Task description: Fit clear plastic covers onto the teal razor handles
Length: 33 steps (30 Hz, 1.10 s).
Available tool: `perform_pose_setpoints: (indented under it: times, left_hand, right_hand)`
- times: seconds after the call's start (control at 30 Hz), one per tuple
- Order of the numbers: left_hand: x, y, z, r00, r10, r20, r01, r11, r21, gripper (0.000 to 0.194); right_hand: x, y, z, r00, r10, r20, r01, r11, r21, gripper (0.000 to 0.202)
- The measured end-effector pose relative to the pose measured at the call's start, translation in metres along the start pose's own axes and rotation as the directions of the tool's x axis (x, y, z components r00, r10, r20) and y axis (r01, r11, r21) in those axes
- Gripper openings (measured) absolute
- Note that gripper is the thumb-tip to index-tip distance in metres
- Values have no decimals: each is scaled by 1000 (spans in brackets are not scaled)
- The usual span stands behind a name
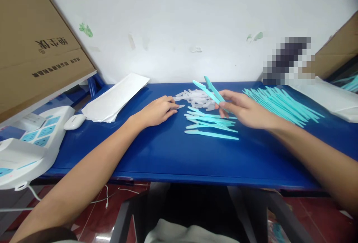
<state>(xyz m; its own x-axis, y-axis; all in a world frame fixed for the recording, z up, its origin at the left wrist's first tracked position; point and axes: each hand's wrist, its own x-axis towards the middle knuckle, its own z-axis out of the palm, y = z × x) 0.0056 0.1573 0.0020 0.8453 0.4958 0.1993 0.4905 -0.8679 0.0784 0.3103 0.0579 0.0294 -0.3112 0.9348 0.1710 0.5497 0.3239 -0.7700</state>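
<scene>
My right hand is closed on two turquoise plastic sticks, their wide ends pointing up and to the left. Beside the clear caps' pile, my left hand has its fingertips on a small clear cap at the tabletop. Several turquoise sticks lie between and below my hands, some with clear caps over their ends. A larger bundle of turquoise sticks rests to the right, partly behind my right forearm.
White paper sheets lie at the left of the blue table. A white power strip, a white rounded case and a cardboard box stand farther left. White bags lie at the right. A white wall closes off the back.
</scene>
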Motion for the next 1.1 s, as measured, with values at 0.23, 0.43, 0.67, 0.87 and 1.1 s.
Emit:
perform_pose_setpoints:
  times: [0.23,0.43,0.67,0.87,1.1]
  left_hand:
    - [3,0,-2,999,-11,-41,10,1000,-18,31]
    - [3,-1,-2,998,24,-62,-21,999,48,32]
    - [2,-1,-1,998,33,-59,-29,998,62,37]
    - [3,-4,3,999,9,-54,-8,1000,24,36]
    - [3,-5,5,996,-6,-84,4,1000,-19,36]
  right_hand:
    - [0,-1,7,999,51,4,-50,990,-134,25]
    - [1,0,11,1000,19,-19,-22,987,-157,28]
    - [1,2,12,999,27,-29,-30,992,-122,27]
    - [1,3,11,996,15,-92,-30,986,-166,33]
    - [1,4,10,991,-72,-115,49,980,-194,39]
